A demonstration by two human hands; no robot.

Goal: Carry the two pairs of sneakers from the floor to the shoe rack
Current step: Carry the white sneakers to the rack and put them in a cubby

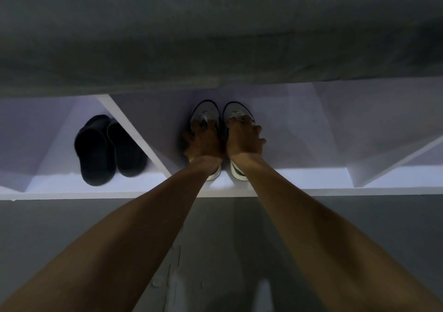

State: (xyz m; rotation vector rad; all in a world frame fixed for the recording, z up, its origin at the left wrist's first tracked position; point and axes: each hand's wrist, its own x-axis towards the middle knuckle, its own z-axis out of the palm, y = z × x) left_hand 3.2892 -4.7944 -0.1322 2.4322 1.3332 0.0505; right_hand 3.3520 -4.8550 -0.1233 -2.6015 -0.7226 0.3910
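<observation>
A pair of grey sneakers with white soles stands side by side, toes pointing inward, in the middle compartment of the white shoe rack (299, 182). My left hand (203, 139) grips the left sneaker (206, 110) at its laces and opening. My right hand (243, 136) grips the right sneaker (236, 110) the same way. Both heels reach the shelf's front edge. My hands cover the middle of each shoe. No second pair of sneakers is in view.
A pair of dark slippers (107, 151) sits in the compartment to the left, behind a slanted white divider (134, 134). Another divider (393, 163) bounds the compartment on the right. A grey top surface (215, 36) overhangs the rack. Grey floor (215, 251) lies below.
</observation>
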